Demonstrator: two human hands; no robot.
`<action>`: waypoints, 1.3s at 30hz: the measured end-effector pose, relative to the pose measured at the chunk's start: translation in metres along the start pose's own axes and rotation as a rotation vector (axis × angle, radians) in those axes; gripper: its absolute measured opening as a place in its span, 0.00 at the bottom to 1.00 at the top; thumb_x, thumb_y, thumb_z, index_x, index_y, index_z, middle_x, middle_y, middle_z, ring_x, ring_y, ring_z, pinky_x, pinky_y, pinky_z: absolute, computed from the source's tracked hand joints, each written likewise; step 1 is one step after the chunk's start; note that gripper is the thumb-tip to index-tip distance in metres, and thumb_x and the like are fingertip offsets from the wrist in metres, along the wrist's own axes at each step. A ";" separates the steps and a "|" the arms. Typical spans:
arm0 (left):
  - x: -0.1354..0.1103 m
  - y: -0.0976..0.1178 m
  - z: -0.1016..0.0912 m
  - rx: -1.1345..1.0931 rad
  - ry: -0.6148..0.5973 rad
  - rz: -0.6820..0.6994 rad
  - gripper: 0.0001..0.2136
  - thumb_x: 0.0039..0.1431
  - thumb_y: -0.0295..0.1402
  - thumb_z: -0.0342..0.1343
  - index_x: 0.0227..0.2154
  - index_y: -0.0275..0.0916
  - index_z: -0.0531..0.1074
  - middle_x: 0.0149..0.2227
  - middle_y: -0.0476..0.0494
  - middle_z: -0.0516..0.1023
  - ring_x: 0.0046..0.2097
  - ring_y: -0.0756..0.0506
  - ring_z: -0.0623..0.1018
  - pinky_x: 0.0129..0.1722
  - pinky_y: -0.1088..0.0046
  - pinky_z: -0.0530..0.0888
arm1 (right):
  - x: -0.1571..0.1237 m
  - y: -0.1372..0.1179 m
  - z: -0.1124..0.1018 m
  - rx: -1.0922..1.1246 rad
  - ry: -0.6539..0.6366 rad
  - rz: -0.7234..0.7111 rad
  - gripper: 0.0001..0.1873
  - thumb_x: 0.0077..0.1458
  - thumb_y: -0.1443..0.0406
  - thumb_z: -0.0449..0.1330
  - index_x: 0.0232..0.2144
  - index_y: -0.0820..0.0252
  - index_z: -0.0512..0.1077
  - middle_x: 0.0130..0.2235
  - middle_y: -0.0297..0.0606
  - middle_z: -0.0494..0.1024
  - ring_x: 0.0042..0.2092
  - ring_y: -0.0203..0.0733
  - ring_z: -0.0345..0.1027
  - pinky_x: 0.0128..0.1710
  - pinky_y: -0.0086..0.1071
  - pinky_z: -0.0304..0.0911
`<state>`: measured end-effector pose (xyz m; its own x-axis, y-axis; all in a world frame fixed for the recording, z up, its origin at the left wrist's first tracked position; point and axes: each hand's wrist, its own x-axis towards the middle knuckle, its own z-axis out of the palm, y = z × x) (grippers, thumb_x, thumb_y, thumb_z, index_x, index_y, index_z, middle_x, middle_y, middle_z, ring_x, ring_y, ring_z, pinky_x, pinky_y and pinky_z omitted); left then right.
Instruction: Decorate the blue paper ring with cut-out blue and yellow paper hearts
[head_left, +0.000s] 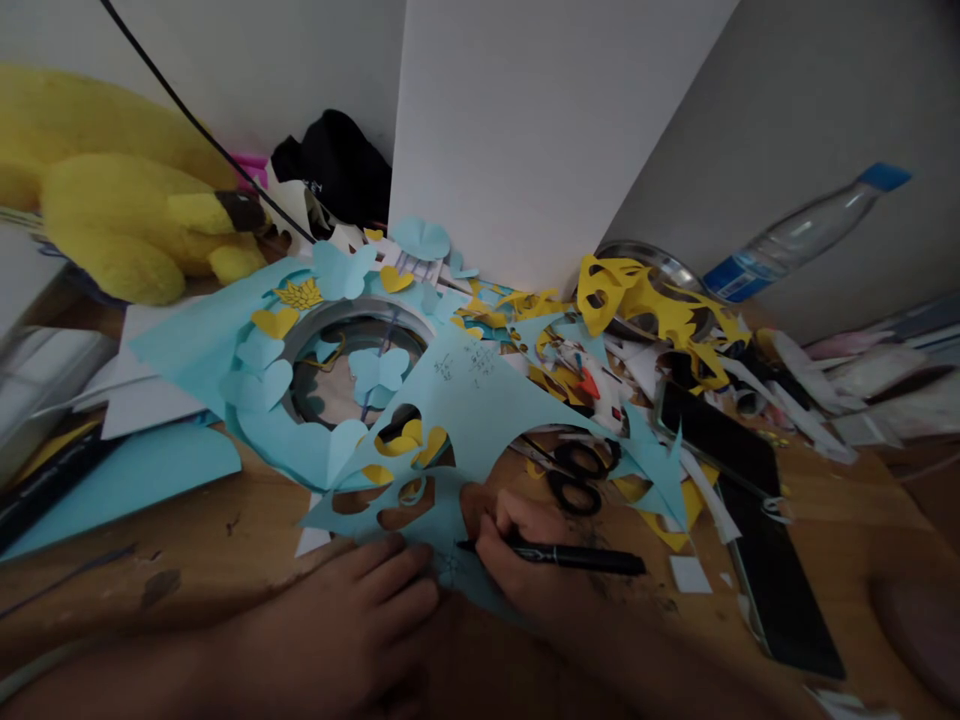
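Note:
My right hand (529, 555) grips a black pen (600, 560), its tip against a light blue sheet of paper (472, 420) full of cut-out holes. Faint drawn lines show on the paper by the tip. My left hand (360, 610) lies on the sheet's near edge, palm down and fingers stretched out. Beyond it stands a ring covered in light blue paper (259, 440), bearing blue and yellow paper hearts. Black-handled scissors (576, 480) lie partly beneath the sheet, just past my right hand.
Yellow paper scraps (637, 300) are heaped over a metal bowl at the back right, near a plastic bottle (810, 235). Two dark phones (720, 435) lie at right. A yellow plush toy (112, 220) sits at left. A white glue gun (600, 395) rests among the scraps.

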<state>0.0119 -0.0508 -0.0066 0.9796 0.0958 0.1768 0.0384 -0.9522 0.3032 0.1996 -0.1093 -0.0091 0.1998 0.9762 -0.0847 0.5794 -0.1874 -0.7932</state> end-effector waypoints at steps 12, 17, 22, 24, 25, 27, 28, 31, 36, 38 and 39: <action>0.001 0.000 -0.001 0.014 -0.016 -0.014 0.11 0.54 0.43 0.51 0.32 0.40 0.70 0.35 0.49 0.73 0.39 0.43 0.70 0.39 0.65 0.61 | 0.001 0.000 0.002 0.028 0.040 -0.040 0.16 0.39 0.71 0.51 0.15 0.54 0.45 0.15 0.28 0.51 0.18 0.37 0.47 0.17 0.31 0.43; 0.000 0.000 0.000 -0.005 0.002 -0.016 0.10 0.54 0.42 0.52 0.27 0.41 0.69 0.34 0.50 0.73 0.38 0.43 0.70 0.39 0.65 0.61 | 0.001 -0.001 0.002 0.066 0.025 -0.002 0.15 0.37 0.71 0.50 0.14 0.54 0.45 0.15 0.29 0.52 0.18 0.37 0.47 0.16 0.31 0.41; 0.001 0.000 -0.001 0.019 0.008 -0.012 0.11 0.54 0.43 0.52 0.32 0.42 0.71 0.35 0.50 0.74 0.39 0.43 0.70 0.39 0.65 0.62 | 0.001 -0.002 0.001 0.092 0.023 0.013 0.13 0.36 0.70 0.50 0.14 0.54 0.47 0.15 0.29 0.53 0.18 0.36 0.48 0.16 0.30 0.41; 0.001 0.000 -0.002 0.029 0.006 -0.014 0.11 0.54 0.43 0.52 0.33 0.42 0.71 0.35 0.50 0.74 0.38 0.44 0.70 0.38 0.66 0.61 | 0.001 -0.002 0.001 0.101 0.017 0.016 0.13 0.36 0.70 0.50 0.14 0.54 0.46 0.15 0.29 0.52 0.18 0.36 0.47 0.16 0.30 0.42; 0.001 0.000 -0.002 0.028 0.007 -0.014 0.11 0.54 0.43 0.52 0.34 0.42 0.71 0.35 0.50 0.74 0.38 0.44 0.70 0.38 0.66 0.61 | 0.001 -0.003 0.001 0.110 0.021 0.010 0.13 0.36 0.70 0.50 0.13 0.55 0.46 0.15 0.28 0.52 0.18 0.35 0.47 0.16 0.29 0.42; 0.001 0.000 -0.002 0.024 0.000 -0.011 0.11 0.54 0.42 0.52 0.34 0.41 0.70 0.35 0.50 0.74 0.38 0.44 0.70 0.37 0.66 0.61 | 0.000 -0.004 0.000 0.166 0.018 0.033 0.13 0.37 0.68 0.50 0.13 0.55 0.46 0.14 0.28 0.53 0.17 0.34 0.47 0.15 0.28 0.42; 0.001 0.000 -0.002 0.023 -0.007 -0.007 0.11 0.54 0.42 0.52 0.34 0.41 0.70 0.36 0.50 0.74 0.38 0.44 0.70 0.38 0.66 0.62 | 0.000 -0.004 0.000 0.227 0.004 0.073 0.13 0.39 0.67 0.51 0.14 0.55 0.47 0.14 0.27 0.55 0.17 0.34 0.47 0.14 0.28 0.43; 0.001 0.000 -0.002 0.020 -0.012 0.010 0.10 0.54 0.42 0.52 0.30 0.41 0.70 0.36 0.49 0.73 0.39 0.44 0.69 0.39 0.67 0.62 | -0.003 -0.004 -0.005 0.475 -0.081 0.238 0.14 0.46 0.61 0.51 0.17 0.54 0.48 0.12 0.25 0.59 0.13 0.32 0.48 0.11 0.26 0.45; 0.002 0.003 -0.002 0.034 0.026 -0.030 0.10 0.54 0.42 0.53 0.26 0.40 0.69 0.35 0.50 0.73 0.38 0.46 0.69 0.38 0.70 0.62 | -0.001 0.003 -0.020 0.240 -0.139 0.014 0.06 0.51 0.59 0.54 0.26 0.54 0.63 0.20 0.28 0.68 0.22 0.36 0.64 0.21 0.27 0.58; 0.002 0.004 -0.002 0.047 0.024 -0.034 0.10 0.54 0.41 0.53 0.25 0.40 0.69 0.35 0.50 0.74 0.36 0.47 0.69 0.37 0.71 0.63 | 0.002 0.005 -0.025 0.091 -0.224 -0.130 0.04 0.49 0.62 0.58 0.28 0.55 0.67 0.26 0.31 0.72 0.29 0.40 0.67 0.30 0.30 0.60; 0.002 0.005 -0.002 0.049 0.019 -0.035 0.10 0.54 0.41 0.52 0.25 0.41 0.69 0.35 0.50 0.74 0.36 0.47 0.69 0.36 0.71 0.63 | 0.002 0.006 -0.028 0.031 -0.280 -0.182 0.03 0.48 0.65 0.59 0.29 0.56 0.68 0.29 0.33 0.73 0.33 0.41 0.67 0.34 0.31 0.60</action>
<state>0.0138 -0.0544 -0.0027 0.9735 0.1347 0.1850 0.0830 -0.9611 0.2634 0.2253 -0.1111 0.0027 -0.1324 0.9862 -0.0990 0.5602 -0.0079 -0.8283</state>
